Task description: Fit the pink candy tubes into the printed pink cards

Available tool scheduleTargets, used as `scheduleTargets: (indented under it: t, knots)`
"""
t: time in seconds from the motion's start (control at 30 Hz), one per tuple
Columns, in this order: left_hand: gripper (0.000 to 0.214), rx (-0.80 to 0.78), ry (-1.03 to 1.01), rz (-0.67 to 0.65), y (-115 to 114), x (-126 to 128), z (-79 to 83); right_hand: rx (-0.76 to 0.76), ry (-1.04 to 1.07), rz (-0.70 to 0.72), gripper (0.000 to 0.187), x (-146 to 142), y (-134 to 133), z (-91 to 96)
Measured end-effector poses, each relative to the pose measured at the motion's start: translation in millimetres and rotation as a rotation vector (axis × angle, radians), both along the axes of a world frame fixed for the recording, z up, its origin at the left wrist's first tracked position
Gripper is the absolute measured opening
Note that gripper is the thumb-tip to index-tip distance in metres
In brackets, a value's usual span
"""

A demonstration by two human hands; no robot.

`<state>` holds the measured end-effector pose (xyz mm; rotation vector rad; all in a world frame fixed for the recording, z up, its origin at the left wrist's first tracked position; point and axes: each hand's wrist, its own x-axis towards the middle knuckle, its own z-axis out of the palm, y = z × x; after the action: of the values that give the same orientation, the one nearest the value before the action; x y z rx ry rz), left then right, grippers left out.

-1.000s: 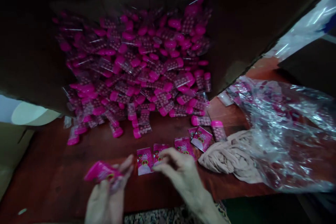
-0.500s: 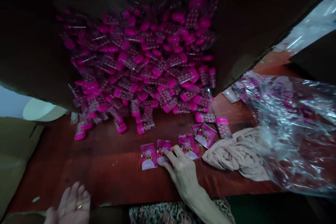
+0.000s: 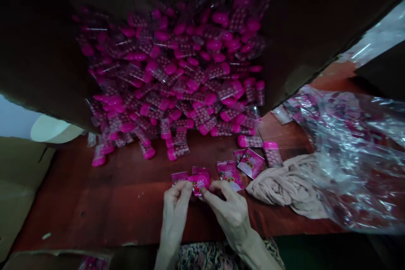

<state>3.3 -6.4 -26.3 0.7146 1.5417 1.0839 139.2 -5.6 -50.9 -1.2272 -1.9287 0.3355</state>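
My left hand (image 3: 175, 209) and my right hand (image 3: 228, 207) meet at the near middle of a red-brown table (image 3: 120, 202). Both pinch one small pink card (image 3: 200, 180) between fingertips, just above the table. Another pink card (image 3: 179, 176) lies under my left fingertips. Two more pink cards (image 3: 230, 174) (image 3: 250, 163) lie to the right. Behind them spills a big heap of pink-capped candy tubes in clear wrappers (image 3: 177, 76) from a tipped cardboard box (image 3: 41, 63).
A crumpled beige cloth (image 3: 284, 187) lies right of the cards. A large clear plastic bag (image 3: 354, 152) with pink items covers the table's right side. A pale round object (image 3: 53, 128) and cardboard (image 3: 19, 177) sit at the left. Patterned fabric (image 3: 205, 257) shows at the near edge.
My left hand dropped away to the lower left without its pink packet, then came back up to the cards. Both hands now pinch one card that my right hand was touching.
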Motion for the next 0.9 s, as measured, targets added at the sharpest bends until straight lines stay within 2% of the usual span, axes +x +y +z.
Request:
scheduleTargets:
  t: [0.07,0.13,0.27,0.3,0.4,0.43,0.53,0.7,0.9]
  knots:
    - [0.021,-0.024,-0.155,0.01,7,4,2.7,0.02,0.076,0.028,0.018,0,0,6.1]
    - [0.018,-0.052,-0.282,0.095,13,7,4.8,-0.036,0.214,-0.007,0.016,0,0,9.7]
    - [0.019,-0.053,-0.326,0.223,17,12,7.0,-0.315,0.462,-0.146,0.037,-2,3,11.2]
    - [0.018,-0.041,-0.323,0.23,16,13,7.5,-0.388,0.499,-0.141,0.035,-2,4,11.5]
    - [0.013,-0.005,-0.317,0.229,14,18,9.3,-0.547,0.557,-0.089,0.009,-2,6,14.1]
    - [0.012,0.006,-0.318,0.228,14,20,10.1,-0.571,0.565,-0.083,0.012,-3,6,15.6]
    - [0.012,0.018,-0.344,0.252,13,25,12.4,-0.532,0.55,-0.073,0.023,-5,5,20.4]
    - [0.017,-0.026,-0.483,0.293,13,28,12.7,-0.437,0.398,-0.031,0.035,-4,-3,23.7]
    - [0.02,-0.048,-0.54,0.284,13,28,6.1,-0.412,0.33,-0.005,0.037,0,-3,20.2]
